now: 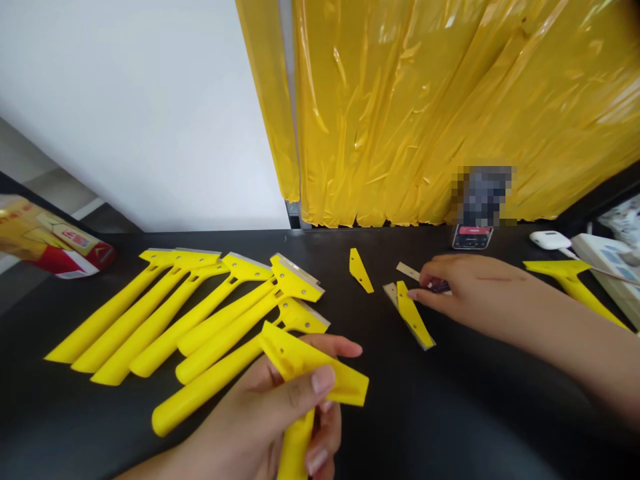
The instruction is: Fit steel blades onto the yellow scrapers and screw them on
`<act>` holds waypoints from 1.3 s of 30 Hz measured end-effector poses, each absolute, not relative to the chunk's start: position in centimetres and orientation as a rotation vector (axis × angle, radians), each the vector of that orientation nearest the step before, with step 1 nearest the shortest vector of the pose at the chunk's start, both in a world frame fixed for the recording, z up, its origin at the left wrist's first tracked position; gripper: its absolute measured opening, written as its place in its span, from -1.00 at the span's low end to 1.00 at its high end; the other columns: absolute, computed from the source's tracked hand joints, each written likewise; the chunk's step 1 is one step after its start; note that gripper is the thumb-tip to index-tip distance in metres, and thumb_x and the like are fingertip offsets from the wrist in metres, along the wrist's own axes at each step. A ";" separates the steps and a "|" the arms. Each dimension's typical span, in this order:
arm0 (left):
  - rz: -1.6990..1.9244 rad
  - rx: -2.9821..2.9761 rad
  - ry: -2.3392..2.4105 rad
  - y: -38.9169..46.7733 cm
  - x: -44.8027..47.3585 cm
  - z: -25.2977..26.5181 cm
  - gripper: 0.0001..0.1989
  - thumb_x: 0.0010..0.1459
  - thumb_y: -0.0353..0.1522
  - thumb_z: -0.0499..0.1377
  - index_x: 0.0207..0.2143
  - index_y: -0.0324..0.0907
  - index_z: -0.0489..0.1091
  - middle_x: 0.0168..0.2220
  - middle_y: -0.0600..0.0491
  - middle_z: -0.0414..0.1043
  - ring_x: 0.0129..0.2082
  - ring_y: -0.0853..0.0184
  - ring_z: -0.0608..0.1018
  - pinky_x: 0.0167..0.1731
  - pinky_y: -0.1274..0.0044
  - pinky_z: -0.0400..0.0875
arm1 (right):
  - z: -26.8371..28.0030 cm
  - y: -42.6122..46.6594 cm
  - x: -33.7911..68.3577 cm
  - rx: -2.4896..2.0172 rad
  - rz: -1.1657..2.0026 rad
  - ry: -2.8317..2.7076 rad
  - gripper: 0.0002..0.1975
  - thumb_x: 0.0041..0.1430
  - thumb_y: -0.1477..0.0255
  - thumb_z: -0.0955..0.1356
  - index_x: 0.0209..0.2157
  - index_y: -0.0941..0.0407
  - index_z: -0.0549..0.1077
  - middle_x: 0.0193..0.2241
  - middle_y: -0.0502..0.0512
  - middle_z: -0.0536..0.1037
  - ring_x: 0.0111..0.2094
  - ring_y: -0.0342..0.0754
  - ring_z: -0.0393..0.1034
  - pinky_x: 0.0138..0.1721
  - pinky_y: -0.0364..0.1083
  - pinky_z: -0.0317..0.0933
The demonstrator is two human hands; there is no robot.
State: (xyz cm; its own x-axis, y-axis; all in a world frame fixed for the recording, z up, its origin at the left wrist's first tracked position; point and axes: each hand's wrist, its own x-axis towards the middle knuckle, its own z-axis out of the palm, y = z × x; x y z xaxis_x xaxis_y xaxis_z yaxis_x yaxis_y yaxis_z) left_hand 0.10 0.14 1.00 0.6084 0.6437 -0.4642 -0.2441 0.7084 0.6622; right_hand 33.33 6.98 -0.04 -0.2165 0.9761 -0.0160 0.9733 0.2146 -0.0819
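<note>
My left hand (293,400) is wrapped round a yellow scraper handle (296,443), with the thumb across its wide yellow head (345,380). No blade shows on this head. At the right, my right hand (445,283) has thumb and forefinger drawn together beside a thin metal blade (407,271). Something dark shows between those fingers; whether they grip it or the blade is unclear. Just left of the thumb, a yellow clamp plate (414,315) lies over another blade (391,293). A second loose clamp plate (360,270) rests farther back on the black table.
Several yellow scrapers with blades (210,320) lie in a row at left, beside a red and yellow packet (65,243). Another scraper (575,283) lies at far right near a white earbud case (550,240). A phone (473,237) leans against the yellow plastic sheet (400,120).
</note>
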 end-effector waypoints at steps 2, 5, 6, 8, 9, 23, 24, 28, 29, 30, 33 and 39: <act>0.545 0.579 0.762 0.2 0.2 0.7 -0.62 0.33 -0.09 0.34 0.11 -0.03 0.54 -0.58 0.18 0.32 -0.66 0.48 0.24 -0.60 0.64 0.29 | -0.3 6.6 32.3 -1.922 0.167 -2.434 -0.64 0.35 0.02 0.36 -0.30 0.02 0.55 -0.30 0.10 0.60 -0.31 0.12 0.53 -0.18 0.12 0.36; 0.614 0.573 0.782 0.4 0.4 0.2 -0.75 0.31 -0.18 0.35 -0.06 -0.10 0.58 -0.47 0.09 0.44 -0.57 0.43 0.35 -0.57 0.60 0.34 | -0.8 6.0 31.1 -1.880 0.217 -2.435 -0.69 0.31 0.07 0.39 -0.21 0.03 0.55 -0.17 0.16 0.63 -0.16 0.16 0.56 -0.09 0.12 0.37; 0.643 0.583 0.798 0.4 0.5 0.0 -0.79 0.31 -0.20 0.34 -0.12 -0.13 0.59 -0.40 0.04 0.49 -0.52 0.40 0.40 -0.53 0.58 0.38 | -1.0 5.9 30.9 -1.869 0.231 -2.428 -0.72 0.30 0.11 0.39 -0.18 0.03 0.54 -0.11 0.17 0.63 -0.10 0.17 0.56 -0.04 0.12 0.37; 0.688 0.617 0.845 0.4 0.6 -0.1 -0.79 0.35 -0.22 0.30 -0.15 -0.18 0.61 -0.30 -0.03 0.54 -0.42 0.35 0.48 -0.45 0.54 0.45 | -1.1 5.8 30.5 -1.854 0.266 -2.412 -0.79 0.28 0.21 0.39 -0.16 0.03 0.52 -0.06 0.17 0.63 -0.06 0.16 0.56 0.02 0.12 0.36; 0.700 0.640 0.866 0.4 0.7 -0.2 -0.77 0.37 -0.22 0.29 -0.12 -0.19 0.61 -0.29 -0.04 0.54 -0.39 0.33 0.50 -0.42 0.52 0.47 | -1.1 5.8 30.4 -1.851 0.287 -2.400 -0.82 0.27 0.26 0.38 -0.16 0.03 0.50 -0.07 0.15 0.62 -0.07 0.14 0.56 0.01 0.10 0.37; 0.597 0.790 0.903 0.9 1.1 0.0 -0.68 0.42 -0.12 0.25 -0.22 -0.19 0.55 -0.56 0.08 0.44 -0.66 0.48 0.34 -0.63 0.66 0.25 | 1.2 8.3 33.5 -1.953 0.542 -2.305 -0.76 0.38 0.20 0.30 -0.25 0.02 0.52 -0.38 0.05 0.62 -0.40 0.01 0.51 -0.40 -0.06 0.27; 0.593 0.802 0.906 0.8 1.1 0.0 -0.67 0.42 -0.11 0.24 -0.23 -0.20 0.54 -0.56 0.08 0.44 -0.67 0.49 0.33 -0.64 0.66 0.24 | 0.9 8.3 33.4 -1.950 0.551 -2.316 -0.77 0.37 0.20 0.31 -0.26 0.02 0.52 -0.38 0.05 0.62 -0.40 0.01 0.52 -0.41 -0.06 0.27; 0.589 0.807 0.905 0.8 1.0 0.0 -0.68 0.42 -0.12 0.24 -0.24 -0.20 0.52 -0.55 0.09 0.44 -0.68 0.52 0.32 -0.65 0.68 0.24 | 0.0 7.7 32.8 -1.900 0.624 -2.387 -0.79 0.39 0.22 0.30 -0.25 -0.02 0.52 -0.34 -0.01 0.62 -0.36 0.00 0.54 -0.37 -0.05 0.32; 0.592 0.802 0.903 0.8 1.0 0.0 -0.69 0.42 -0.14 0.25 -0.24 -0.20 0.52 -0.52 0.08 0.47 -0.68 0.52 0.33 -0.65 0.69 0.25 | -0.1 7.5 32.7 -1.885 0.635 -2.406 -0.80 0.39 0.22 0.31 -0.25 -0.04 0.53 -0.34 -0.02 0.61 -0.36 0.00 0.53 -0.36 -0.05 0.33; 0.599 0.796 0.904 0.8 0.9 -0.1 -0.71 0.41 -0.15 0.25 -0.24 -0.20 0.52 -0.49 0.07 0.49 -0.67 0.52 0.34 -0.66 0.69 0.25 | -0.2 7.4 32.6 -1.873 0.629 -2.421 -0.81 0.39 0.22 0.32 -0.24 -0.04 0.53 -0.33 -0.02 0.61 -0.35 0.01 0.53 -0.34 -0.03 0.34; 0.622 0.774 0.903 0.8 0.9 -0.2 -0.73 0.40 -0.17 0.27 -0.24 -0.19 0.51 -0.38 0.04 0.54 -0.64 0.52 0.38 -0.66 0.69 0.29 | -0.2 6.9 32.4 -1.823 0.526 -2.442 -0.84 0.37 0.24 0.34 -0.17 -0.02 0.52 -0.20 0.06 0.62 -0.18 0.10 0.55 -0.15 0.08 0.40; 0.676 0.788 0.940 0.9 1.0 -0.2 -0.75 0.41 -0.19 0.27 -0.25 -0.20 0.50 -0.30 0.02 0.56 -0.60 0.52 0.41 -0.64 0.69 0.32 | -0.1 5.2 30.6 -1.525 0.424 -2.582 -0.87 0.45 0.30 0.33 -0.16 0.01 0.50 -0.15 0.06 0.58 -0.07 0.06 0.50 0.03 0.09 0.38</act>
State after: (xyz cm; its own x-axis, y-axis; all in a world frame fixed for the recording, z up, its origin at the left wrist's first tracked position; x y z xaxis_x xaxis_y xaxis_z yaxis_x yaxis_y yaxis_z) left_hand 1.02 0.90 -0.23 0.4320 0.7893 -0.4362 -0.1622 0.5438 0.8234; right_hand 30.58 5.25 -0.05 -0.4880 0.8717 -0.0443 0.8401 0.4553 -0.2950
